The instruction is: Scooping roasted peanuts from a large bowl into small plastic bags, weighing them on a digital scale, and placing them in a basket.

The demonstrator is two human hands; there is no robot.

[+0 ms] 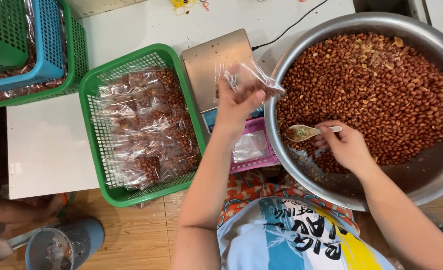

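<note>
While the left hand (237, 102) pinches a small clear plastic bag (251, 80) by its mouth, above the scale (214, 65), the right hand (349, 145) is closed on the handle of a spoon (306, 132) at the near-left edge of the peanuts (376, 90) in the metal basin (431, 175). Bag: thin, limp, slippery, nearly weightless; judged best held at the rim, fingers spreading the opening. Spoon: stiff, light. Filled bags lie in the green basket (94, 130), left.
</note>
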